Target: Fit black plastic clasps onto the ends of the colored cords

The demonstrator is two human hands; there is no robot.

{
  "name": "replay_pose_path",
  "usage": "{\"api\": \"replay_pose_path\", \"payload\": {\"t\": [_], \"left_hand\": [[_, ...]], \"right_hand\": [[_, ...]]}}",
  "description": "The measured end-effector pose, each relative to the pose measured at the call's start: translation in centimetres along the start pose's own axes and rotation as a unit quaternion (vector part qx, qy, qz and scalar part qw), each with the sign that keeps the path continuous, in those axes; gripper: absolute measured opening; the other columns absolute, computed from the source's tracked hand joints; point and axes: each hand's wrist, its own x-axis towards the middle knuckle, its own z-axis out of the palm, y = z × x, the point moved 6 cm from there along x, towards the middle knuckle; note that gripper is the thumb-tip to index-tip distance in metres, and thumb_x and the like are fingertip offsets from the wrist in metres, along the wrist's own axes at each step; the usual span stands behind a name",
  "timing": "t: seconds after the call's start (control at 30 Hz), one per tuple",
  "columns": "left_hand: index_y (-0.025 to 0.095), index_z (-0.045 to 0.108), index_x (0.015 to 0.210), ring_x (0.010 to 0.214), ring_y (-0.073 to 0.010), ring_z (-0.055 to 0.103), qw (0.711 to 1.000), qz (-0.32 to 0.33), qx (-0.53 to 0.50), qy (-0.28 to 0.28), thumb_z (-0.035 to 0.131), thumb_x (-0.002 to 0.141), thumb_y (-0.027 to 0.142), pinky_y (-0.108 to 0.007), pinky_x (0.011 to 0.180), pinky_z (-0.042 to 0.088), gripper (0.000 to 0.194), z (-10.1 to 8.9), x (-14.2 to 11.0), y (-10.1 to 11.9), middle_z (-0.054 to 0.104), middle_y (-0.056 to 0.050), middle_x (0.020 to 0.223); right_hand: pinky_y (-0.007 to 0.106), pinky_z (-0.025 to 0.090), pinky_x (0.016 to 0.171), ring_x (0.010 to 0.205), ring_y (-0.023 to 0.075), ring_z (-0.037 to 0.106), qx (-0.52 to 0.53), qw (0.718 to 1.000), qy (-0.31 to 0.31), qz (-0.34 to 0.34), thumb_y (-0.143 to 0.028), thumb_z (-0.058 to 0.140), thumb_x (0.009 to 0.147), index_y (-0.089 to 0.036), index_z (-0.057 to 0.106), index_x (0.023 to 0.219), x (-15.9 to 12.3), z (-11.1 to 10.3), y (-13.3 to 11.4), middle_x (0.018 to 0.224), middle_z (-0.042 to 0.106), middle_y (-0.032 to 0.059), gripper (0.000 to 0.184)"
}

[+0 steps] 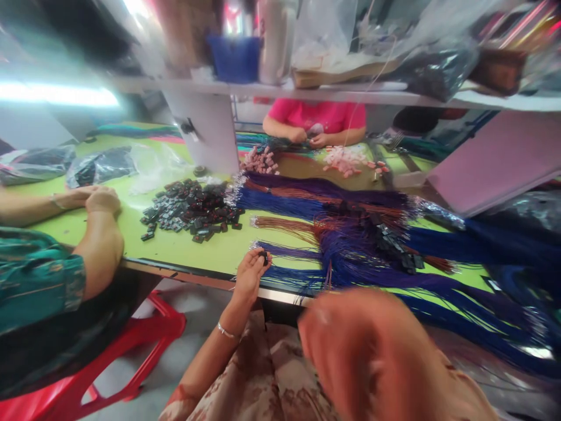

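Note:
Pinched in the fingers of my left hand (pixel 249 273) is a small black plastic connector (pixel 263 257), at the table's front edge. My right hand (pixel 363 345) is raised close to the camera, over the front edge. Motion smears its fingers, so what they hold, if anything, cannot be made out. Beyond my left hand lie bundles of blue and purple wires (pixel 289 251) and brown wires (pixel 284 227) with bare-looking tips. A cluster of black connectors (pixel 390 240) rests on the wires to the right. More loose black connectors (pixel 193 204) form a pile on the left.
A shelf (pixel 263 89) crosses above the green table (pixel 175 251), carrying a blue bin (pixel 234 58) and bags. On the left, another person's hands (pixel 99 199) rest on the table. Across it, a person in pink (pixel 315 120) works near pink parts (pixel 346 159). A red stool (pixel 162 327) stands below.

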Motion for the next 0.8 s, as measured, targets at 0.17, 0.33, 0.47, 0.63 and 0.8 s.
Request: {"api": "replay_pose_path", "payload": {"t": [0.17, 0.33, 0.47, 0.63, 0.8], "left_hand": [[0.016, 0.063, 0.093, 0.084, -0.0142, 0.065, 1.0, 0.006, -0.001, -0.001, 0.079, 0.066, 0.027, -0.037, 0.091, 0.05, 0.034, 0.1, -0.1, 0.1, 0.067, -0.002, 0.086], [0.016, 0.062, 0.093, 0.084, -0.0138, 0.065, 1.0, 0.01, 0.007, -0.003, 0.079, 0.066, 0.028, -0.037, 0.092, 0.049, 0.035, 0.2, -0.2, 0.3, 0.067, -0.003, 0.087], [0.017, 0.062, 0.093, 0.084, -0.0137, 0.065, 1.0, 0.011, 0.012, -0.002, 0.078, 0.067, 0.028, -0.037, 0.092, 0.049, 0.033, 0.3, -0.2, 0.3, 0.066, -0.003, 0.086], [0.016, 0.061, 0.093, 0.083, -0.013, 0.065, 1.0, 0.007, 0.015, -0.006, 0.079, 0.066, 0.029, -0.035, 0.091, 0.049, 0.035, 0.5, -0.3, 0.2, 0.067, -0.003, 0.086], [0.017, 0.061, 0.094, 0.082, -0.0128, 0.065, 1.0, 0.013, 0.024, -0.008, 0.079, 0.065, 0.029, -0.034, 0.089, 0.049, 0.036, 0.5, -0.4, 0.4, 0.066, -0.003, 0.086]], "right_hand": [[0.027, 0.042, 0.065, 0.068, 0.0143, 0.058, -0.149, 0.976, 0.041, 0.153, -0.027, 0.053, 0.082, -0.018, 0.068, 0.083, 7.4, -1.7, 11.6, 0.078, 0.068, 0.0041, 0.017], [0.026, 0.036, 0.063, 0.071, 0.0173, 0.058, -0.279, 0.915, 0.005, 0.292, -0.018, 0.057, 0.076, -0.016, 0.068, 0.08, 8.7, 0.4, 20.4, 0.084, 0.07, 0.0087, 0.011], [0.026, 0.036, 0.065, 0.074, 0.0184, 0.058, -0.303, 0.908, 0.02, 0.289, -0.018, 0.052, 0.082, -0.015, 0.067, 0.079, 7.9, 1.1, 21.0, 0.087, 0.069, 0.0123, 0.016], [0.026, 0.035, 0.065, 0.07, 0.0161, 0.055, -0.269, 0.924, 0.06, 0.265, -0.019, 0.046, 0.086, -0.013, 0.065, 0.088, 8.4, 0.6, 20.6, 0.085, 0.068, 0.0105, 0.019], [0.022, 0.033, 0.061, 0.064, 0.0111, 0.05, -0.142, 0.963, 0.099, 0.205, -0.018, 0.051, 0.08, -0.014, 0.061, 0.078, 10.2, 1.1, 19.5, 0.074, 0.064, 0.0022, 0.011]]}}
